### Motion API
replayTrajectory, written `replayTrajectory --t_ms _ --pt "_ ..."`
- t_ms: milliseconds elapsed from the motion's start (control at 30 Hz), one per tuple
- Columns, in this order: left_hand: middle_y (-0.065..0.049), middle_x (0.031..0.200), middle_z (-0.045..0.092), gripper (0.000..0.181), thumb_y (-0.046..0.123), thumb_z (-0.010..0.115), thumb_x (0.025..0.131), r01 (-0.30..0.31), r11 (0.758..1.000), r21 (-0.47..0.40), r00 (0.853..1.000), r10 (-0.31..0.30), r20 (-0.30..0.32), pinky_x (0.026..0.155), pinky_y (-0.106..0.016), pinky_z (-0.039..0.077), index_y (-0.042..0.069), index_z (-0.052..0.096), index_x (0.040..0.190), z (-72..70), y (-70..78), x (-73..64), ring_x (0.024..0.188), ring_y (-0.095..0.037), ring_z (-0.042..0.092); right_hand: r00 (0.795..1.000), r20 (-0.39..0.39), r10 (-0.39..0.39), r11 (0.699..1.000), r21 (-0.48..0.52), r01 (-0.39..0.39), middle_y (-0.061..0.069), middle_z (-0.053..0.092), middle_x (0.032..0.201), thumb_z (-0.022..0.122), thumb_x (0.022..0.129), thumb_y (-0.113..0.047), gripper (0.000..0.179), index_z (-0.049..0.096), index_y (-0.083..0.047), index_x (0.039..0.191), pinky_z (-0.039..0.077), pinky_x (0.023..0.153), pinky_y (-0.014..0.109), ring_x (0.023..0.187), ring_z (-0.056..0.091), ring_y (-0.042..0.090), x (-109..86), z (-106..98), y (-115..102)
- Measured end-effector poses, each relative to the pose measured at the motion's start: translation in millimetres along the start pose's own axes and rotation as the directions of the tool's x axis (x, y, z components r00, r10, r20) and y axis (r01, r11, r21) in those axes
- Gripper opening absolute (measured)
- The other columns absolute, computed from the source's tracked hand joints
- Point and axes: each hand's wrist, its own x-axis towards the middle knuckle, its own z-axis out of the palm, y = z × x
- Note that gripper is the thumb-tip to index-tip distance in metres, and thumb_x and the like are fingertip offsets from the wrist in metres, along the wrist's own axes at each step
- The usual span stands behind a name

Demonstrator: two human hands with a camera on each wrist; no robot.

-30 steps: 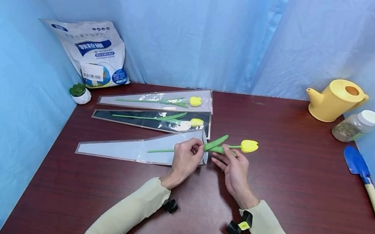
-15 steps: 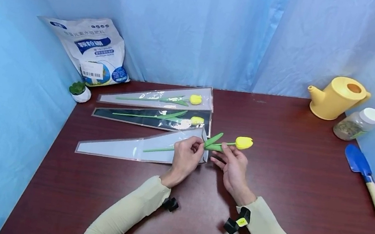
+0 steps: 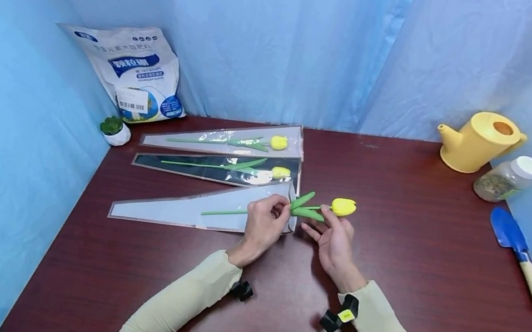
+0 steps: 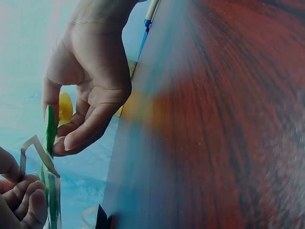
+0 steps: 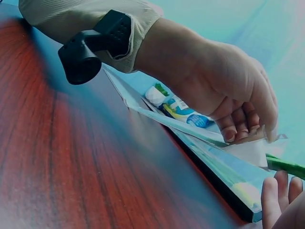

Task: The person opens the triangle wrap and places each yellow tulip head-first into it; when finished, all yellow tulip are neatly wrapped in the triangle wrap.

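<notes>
A yellow artificial tulip (image 3: 343,206) lies partly inside the nearest flat flower sleeve (image 3: 154,210), its lower stem showing against the pale sheet. Two green leaves (image 3: 307,213) stick out past the sleeve's wide mouth. My left hand (image 3: 265,216) pinches the sleeve's mouth edge, which stands lifted in the right wrist view. With thumb and fingertips my right hand (image 3: 336,245) pinches the tulip's stem just below the bloom, other fingers spread beneath. In the left wrist view the right hand (image 4: 95,71) partly covers the yellow bloom (image 4: 66,109).
Behind lie two more sleeves, one dark (image 3: 205,169) and one pale (image 3: 188,144), each with a yellow tulip. A fertilizer bag (image 3: 141,76) and small potted plant (image 3: 116,132) stand back left. At right are a yellow watering can (image 3: 476,143), a jar (image 3: 501,180) and a trowel (image 3: 521,258).
The tulip has slid left, deeper into the sleeve. The right hand has shifted its grip from the leaf to the stem nearer the bloom. The left hand stays at the mouth.
</notes>
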Motion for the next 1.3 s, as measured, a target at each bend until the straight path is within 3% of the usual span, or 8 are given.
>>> replayTrajectory --t_ms 200,633,833,1067,1300 --pt "-0.010 0.065 0.071 0.008 -0.001 0.066 0.084 -0.003 1.000 -0.016 1.000 0.003 -0.001 0.053 -0.011 0.046 0.000 0.074 0.082 -0.3 1.3 -1.0 0.054 -0.011 0.062 1.000 -0.009 -0.006 0.999 -0.053 0.006 -0.007 0.073 0.084 0.057 0.101 -0.011 0.010 0.061 -0.016 0.094 0.061 0.070 0.028 0.076 0.072 0.008 0.0 0.7 5.7" --pt "-0.012 0.067 0.072 0.007 -0.003 0.066 0.084 -0.033 0.997 -0.067 0.999 0.035 0.027 0.053 -0.012 0.049 -0.003 0.073 0.083 0.8 3.3 -3.5 0.054 -0.014 0.062 1.000 -0.012 -0.009 0.995 -0.095 0.008 -0.010 0.073 0.082 0.055 0.099 -0.005 0.022 0.065 -0.020 0.087 0.059 0.069 0.023 0.081 0.071 0.002 -3.1 7.2 17.0" --pt "-0.012 0.066 0.071 0.007 -0.003 0.067 0.084 -0.052 0.995 -0.081 0.998 0.055 0.036 0.053 -0.012 0.048 -0.003 0.073 0.082 1.7 4.3 -5.5 0.054 -0.012 0.061 1.000 0.011 -0.015 0.997 -0.080 0.015 -0.008 0.073 0.082 0.056 0.099 -0.003 0.019 0.063 -0.018 0.090 0.059 0.071 0.024 0.082 0.072 0.004 -4.4 9.7 22.0" --pt "-0.013 0.068 0.072 0.006 -0.002 0.068 0.085 -0.062 0.994 -0.090 0.995 0.069 0.073 0.053 -0.011 0.048 -0.003 0.074 0.086 1.8 4.6 -5.5 0.054 -0.014 0.062 1.000 -0.017 -0.003 0.999 -0.050 0.002 -0.006 0.072 0.080 0.056 0.099 -0.002 0.016 0.062 -0.016 0.091 0.058 0.067 0.022 0.078 0.072 0.004 -4.5 11.1 23.5" --pt "-0.013 0.069 0.071 0.007 0.001 0.068 0.086 -0.100 0.992 -0.075 0.988 0.108 0.112 0.054 -0.013 0.049 -0.003 0.074 0.088 -9.7 2.8 4.9 0.055 -0.016 0.062 1.000 -0.025 -0.017 0.999 -0.042 0.016 -0.007 0.072 0.078 0.056 0.099 -0.004 0.011 0.059 -0.014 0.094 0.058 0.067 0.021 0.075 0.071 0.004 -3.2 10.6 22.1"
